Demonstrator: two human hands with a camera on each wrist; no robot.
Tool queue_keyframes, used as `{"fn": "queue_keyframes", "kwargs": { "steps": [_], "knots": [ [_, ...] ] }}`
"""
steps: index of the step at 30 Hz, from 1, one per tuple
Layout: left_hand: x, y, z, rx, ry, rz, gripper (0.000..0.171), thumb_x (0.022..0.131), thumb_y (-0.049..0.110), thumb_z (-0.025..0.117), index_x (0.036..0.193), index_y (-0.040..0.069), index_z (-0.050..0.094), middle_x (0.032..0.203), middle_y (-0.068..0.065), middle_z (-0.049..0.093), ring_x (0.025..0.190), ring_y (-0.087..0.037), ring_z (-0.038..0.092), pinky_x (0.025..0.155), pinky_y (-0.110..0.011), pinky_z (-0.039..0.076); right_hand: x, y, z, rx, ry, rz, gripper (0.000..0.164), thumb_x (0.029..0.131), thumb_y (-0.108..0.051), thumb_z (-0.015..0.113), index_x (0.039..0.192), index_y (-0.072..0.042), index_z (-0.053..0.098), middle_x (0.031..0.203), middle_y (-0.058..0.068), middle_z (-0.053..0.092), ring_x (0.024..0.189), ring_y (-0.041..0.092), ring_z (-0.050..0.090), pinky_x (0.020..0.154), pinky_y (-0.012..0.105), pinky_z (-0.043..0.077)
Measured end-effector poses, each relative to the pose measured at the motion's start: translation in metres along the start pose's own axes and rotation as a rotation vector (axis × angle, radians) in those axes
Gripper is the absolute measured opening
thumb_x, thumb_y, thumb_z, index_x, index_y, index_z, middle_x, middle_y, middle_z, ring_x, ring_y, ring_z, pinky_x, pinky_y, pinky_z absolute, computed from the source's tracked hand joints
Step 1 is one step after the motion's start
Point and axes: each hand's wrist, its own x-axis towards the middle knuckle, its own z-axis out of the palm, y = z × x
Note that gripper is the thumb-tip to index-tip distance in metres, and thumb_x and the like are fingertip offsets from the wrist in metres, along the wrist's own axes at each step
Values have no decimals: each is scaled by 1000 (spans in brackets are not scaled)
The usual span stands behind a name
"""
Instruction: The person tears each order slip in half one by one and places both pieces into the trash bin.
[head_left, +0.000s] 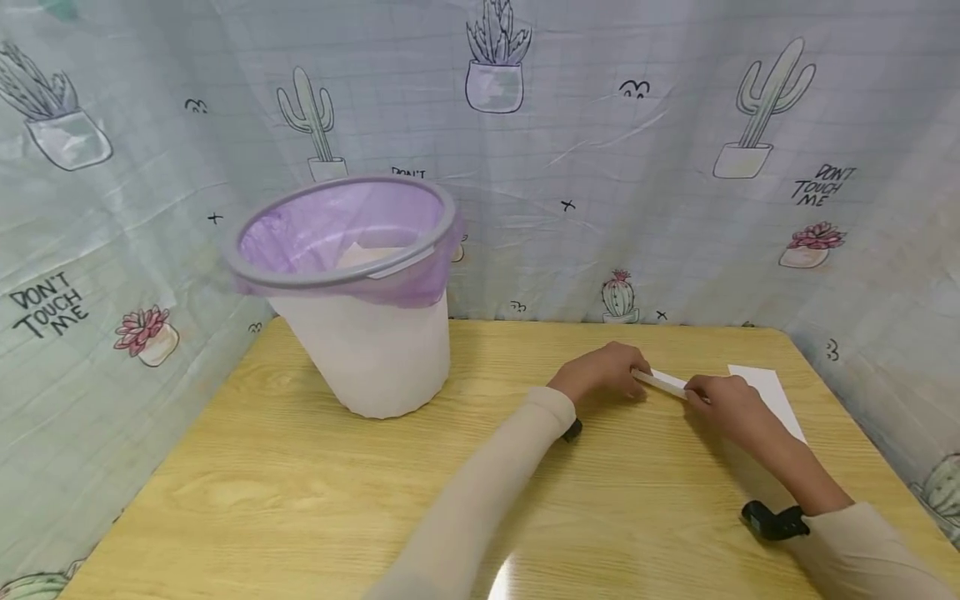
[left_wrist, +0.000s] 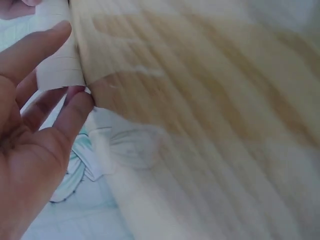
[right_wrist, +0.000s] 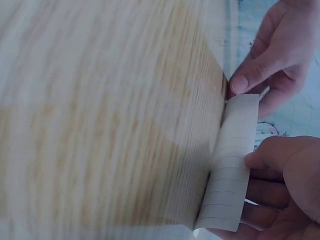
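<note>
A narrow piece of lined white paper [head_left: 665,382], apparently folded over, is held just above the wooden table between both hands. My left hand [head_left: 606,372] pinches its left end. Farther right, my right hand [head_left: 735,408] grips the paper with the thumb on one face and fingers behind. Faint ruled lines cross the paper [right_wrist: 227,175] in the right wrist view, where its lower edge lies close to the tabletop. The left wrist view shows the same paper [left_wrist: 59,65] beside the left hand [left_wrist: 35,125]; the fold's inside is hidden.
A white bin [head_left: 375,350] with a purple liner [head_left: 330,221] stands at the table's back left, pale paper [head_left: 367,255] inside it. Another white sheet [head_left: 772,396] lies beyond the right hand. A cactus-print curtain [head_left: 555,167] surrounds the wooden table [head_left: 300,483].
</note>
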Motion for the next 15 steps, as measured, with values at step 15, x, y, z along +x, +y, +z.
{"fn": "queue_keyframes", "kwargs": {
  "steps": [15],
  "knots": [
    [-8, -13, -18, -269, 141, 155, 20, 96, 28, 58, 107, 20, 72, 94, 14, 65, 75, -2, 53, 66, -14, 43, -16, -8, -14, 38, 272, -37, 19, 91, -19, 64, 105, -6, 69, 68, 3, 66, 46, 8, 43, 43, 25, 33]
  ]
}}
